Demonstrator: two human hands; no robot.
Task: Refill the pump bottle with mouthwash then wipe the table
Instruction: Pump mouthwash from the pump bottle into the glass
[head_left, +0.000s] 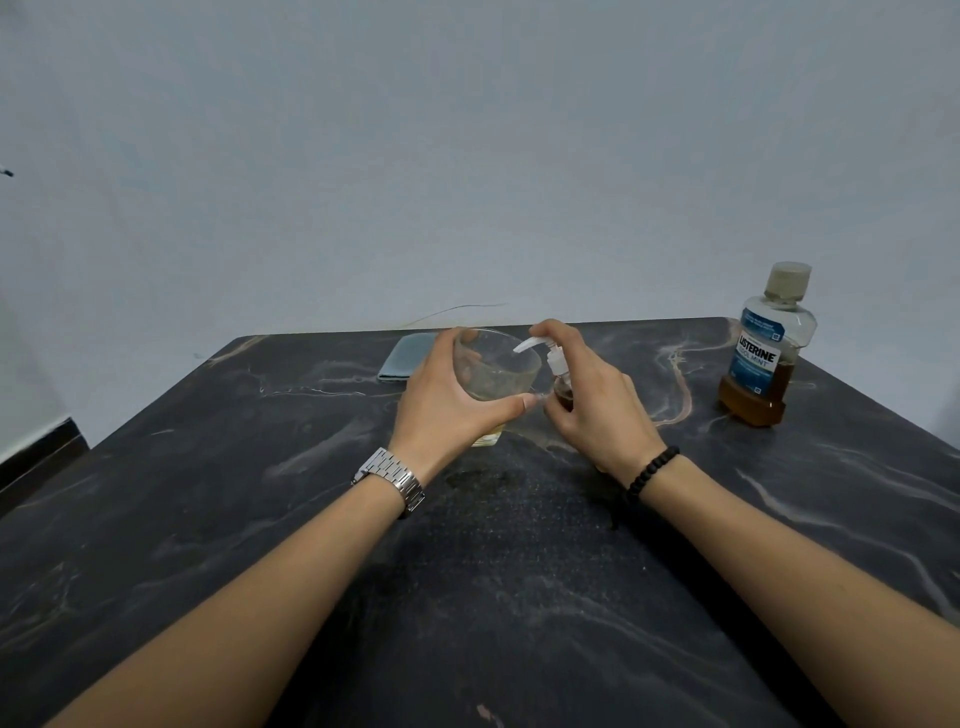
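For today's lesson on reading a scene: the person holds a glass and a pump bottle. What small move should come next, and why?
Probably press the pump: the right hand grips the pump bottle, its nozzle aimed into the tilted glass held by the left hand.

The counter (519, 571) is coloured black, and pale grey and rust-tinted veins are traced across it like marble. The wall (467, 156) is painted a flat bluish grey. The mouthwash bottle (768, 348) is made of clear plastic; amber liquid is seen in its lower part, a blue and white label is carried on its front, and a greyish cap is fitted on top. A white pump head is seen on the small pump bottle (561, 382), with brown liquid below. The glass (493, 371) is clear. The folded cloth (408, 358) is coloured pale blue-grey. A silver watch (395, 480) and a black beaded bracelet (652, 470) are worn on the wrists.
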